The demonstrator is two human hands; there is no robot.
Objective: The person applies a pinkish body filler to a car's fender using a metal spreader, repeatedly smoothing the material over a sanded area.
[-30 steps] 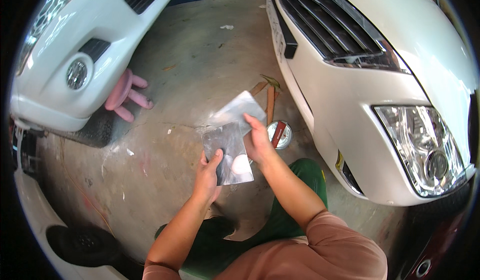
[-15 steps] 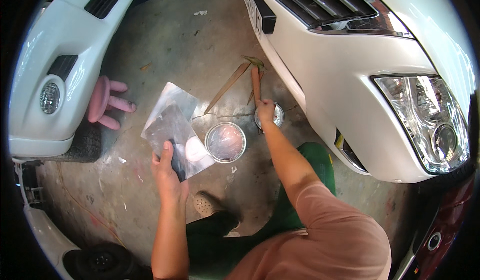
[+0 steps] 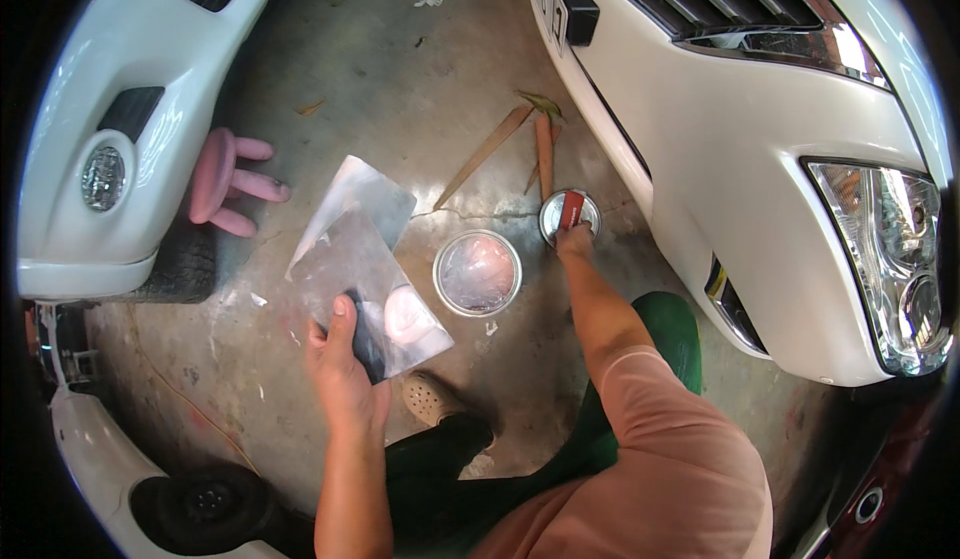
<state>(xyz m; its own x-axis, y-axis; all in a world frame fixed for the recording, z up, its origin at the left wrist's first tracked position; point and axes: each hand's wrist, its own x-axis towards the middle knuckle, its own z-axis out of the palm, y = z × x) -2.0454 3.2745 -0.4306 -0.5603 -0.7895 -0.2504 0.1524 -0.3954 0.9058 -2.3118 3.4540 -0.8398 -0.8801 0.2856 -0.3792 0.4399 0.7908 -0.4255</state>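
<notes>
My left hand is closed on two overlapping flat grey sheets, thumb on top; a pale pink lump rests on the front sheet near its right corner. A round open tin, with pinkish-grey contents under crinkled clear film, stands on the floor just right of the sheets. Farther right, my right hand is closed at the lower end of a small red tube, over a round silver lid.
White car bumpers flank me left and right. A pink stool lies tipped by the left tire. Long brown strips and a green leaf lie beyond the lid. My clog-shod foot is below.
My left hand has moved the sheets leftward and down, uncovering the tin. My right hand has let go of the sheets and reached right to the red tube on the lid.
</notes>
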